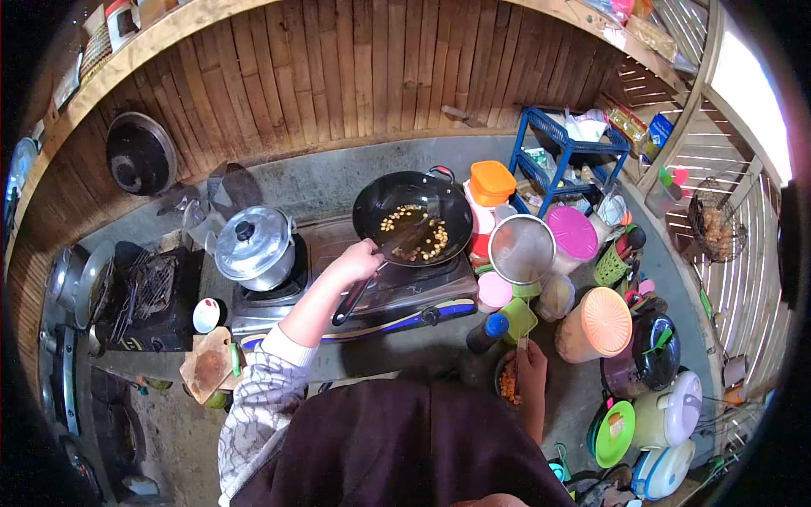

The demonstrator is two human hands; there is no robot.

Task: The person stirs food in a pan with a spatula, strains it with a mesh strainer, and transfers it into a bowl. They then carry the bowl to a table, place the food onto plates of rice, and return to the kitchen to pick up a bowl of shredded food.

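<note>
My left hand (360, 259) is closed around the handle of a spatula (411, 234), whose blade rests inside a black wok (369, 203). Small pale pieces (432, 247) lie in oil at the bottom of the wok. Low on the right, my right hand (531, 369) is closed on a thin handle, which appears to lead up to a round mesh strainer (522, 248). Beside that hand is a bowl (498, 378) of orange-brown pieces, partly hidden by the hand and my dark clothing.
The wok stands on a gas stove (363, 314) beside a lidded aluminium pot (253, 253). A blue-capped bottle (487, 332), a green container (521, 322) and an orange-lidded jar (596, 325) crowd the right side. A blue rack (568, 145) stands behind; a grill (150, 291) is at left.
</note>
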